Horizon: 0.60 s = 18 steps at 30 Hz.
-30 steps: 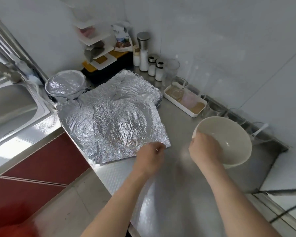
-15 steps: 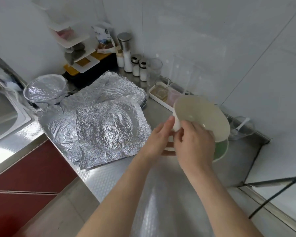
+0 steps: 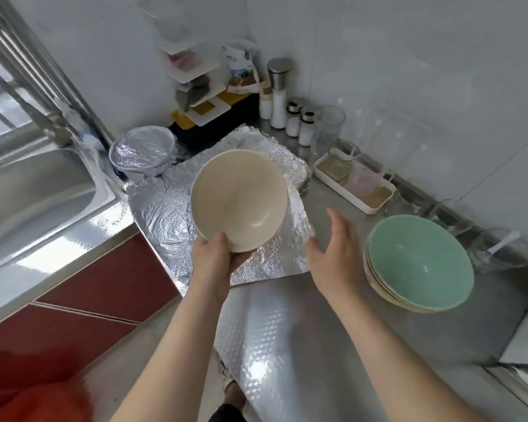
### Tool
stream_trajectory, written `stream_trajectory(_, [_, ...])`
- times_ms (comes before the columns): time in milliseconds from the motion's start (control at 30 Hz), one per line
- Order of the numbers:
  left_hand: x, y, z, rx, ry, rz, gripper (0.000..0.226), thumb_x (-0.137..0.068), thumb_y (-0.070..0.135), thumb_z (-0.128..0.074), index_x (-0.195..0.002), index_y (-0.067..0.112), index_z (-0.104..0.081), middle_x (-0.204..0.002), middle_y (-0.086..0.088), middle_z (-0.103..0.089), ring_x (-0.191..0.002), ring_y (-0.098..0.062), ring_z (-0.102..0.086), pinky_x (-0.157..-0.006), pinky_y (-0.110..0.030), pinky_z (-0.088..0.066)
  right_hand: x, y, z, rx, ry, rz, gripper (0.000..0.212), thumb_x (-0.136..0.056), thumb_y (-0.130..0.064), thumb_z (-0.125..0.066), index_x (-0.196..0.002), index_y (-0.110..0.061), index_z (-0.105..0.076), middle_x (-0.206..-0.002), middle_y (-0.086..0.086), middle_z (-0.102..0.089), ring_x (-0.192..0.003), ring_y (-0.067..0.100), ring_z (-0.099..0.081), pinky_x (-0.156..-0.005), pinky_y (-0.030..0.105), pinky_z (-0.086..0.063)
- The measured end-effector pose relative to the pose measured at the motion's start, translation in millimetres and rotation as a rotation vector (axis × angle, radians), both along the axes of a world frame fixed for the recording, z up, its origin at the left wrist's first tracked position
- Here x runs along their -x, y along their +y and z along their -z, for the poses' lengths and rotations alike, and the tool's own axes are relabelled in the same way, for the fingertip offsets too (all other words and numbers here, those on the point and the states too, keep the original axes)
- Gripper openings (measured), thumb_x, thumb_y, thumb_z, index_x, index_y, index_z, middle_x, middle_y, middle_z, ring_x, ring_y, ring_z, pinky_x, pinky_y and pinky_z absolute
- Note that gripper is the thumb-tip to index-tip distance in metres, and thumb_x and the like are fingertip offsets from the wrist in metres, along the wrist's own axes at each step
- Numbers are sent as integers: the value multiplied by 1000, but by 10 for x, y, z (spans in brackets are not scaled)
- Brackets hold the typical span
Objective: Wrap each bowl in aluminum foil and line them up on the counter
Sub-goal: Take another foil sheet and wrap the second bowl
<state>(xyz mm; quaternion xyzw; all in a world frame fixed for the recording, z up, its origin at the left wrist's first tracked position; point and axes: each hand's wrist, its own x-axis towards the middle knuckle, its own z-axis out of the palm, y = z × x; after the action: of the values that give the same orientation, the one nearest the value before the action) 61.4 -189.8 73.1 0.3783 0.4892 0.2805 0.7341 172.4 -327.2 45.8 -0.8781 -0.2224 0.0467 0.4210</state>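
Observation:
My left hand [image 3: 212, 263] grips a cream bowl [image 3: 238, 199] by its near rim and holds it tilted above the crumpled foil sheets [image 3: 162, 217] spread on the steel counter [image 3: 287, 330]. My right hand [image 3: 333, 254] hovers beside the foil's right edge, fingers spread and holding nothing. A stack of bowls with a green bowl [image 3: 418, 260] on top sits on the counter to the right. One foil-wrapped bowl [image 3: 142, 153] stands at the back left, near the sink.
A steel sink [image 3: 34, 193] lies to the left. Along the back wall stand spice jars [image 3: 293, 120], glass jars, a white tray [image 3: 354, 184] and a small shelf rack [image 3: 195, 86]. Red cabinet fronts [image 3: 89, 287] are below the counter edge.
The cream bowl left the stack on the right, passed from my right hand to my left, and now hangs over the foil. My right hand let go and opened.

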Motion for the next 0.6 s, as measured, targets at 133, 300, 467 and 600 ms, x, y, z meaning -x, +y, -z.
stream_trajectory(133, [207, 75, 217, 72, 92, 1, 34, -92, -5, -33, -120, 0, -51, -114, -21, -61, -98, -39, -66, -53, -27, -57, -147, 73, 514, 428, 438, 110, 65, -80, -32, -66, -132, -4, -40, -131, 21, -50, -121, 38, -46, -99, 41, -40])
stream_trajectory(300, [392, 95, 469, 108, 228, 44, 39, -92, -5, -37, -127, 3, -51, -110, -22, -64, -78, -34, -71, -51, -33, -58, -310, 224, 700, 345, 586, 219, 38, -74, -28, -73, -99, -4, -58, -93, 12, -62, -88, 31, -61, -66, 31, -42])
stream_trajectory(467, [423, 147, 434, 81, 295, 70, 30, -93, -2, -38, -119, -1, -51, -102, -19, -61, -73, -28, -67, -46, -26, -53, -366, 391, 409, 293, 365, 106, 29, -84, -16, -56, -58, -12, -43, -56, 3, -43, -59, 27, -43, -49, 31, -26])
stream_trajectory(600, [442, 266, 390, -21, 358, 131, 20, -91, 3, -42, -105, 4, -56, -96, -14, -61, -81, -28, -65, -51, -32, -56, -548, 668, -305, 177, -140, -80, 39, -95, -16, -48, -60, -18, -31, -55, -2, -34, -57, 25, -37, -51, 35, -22])
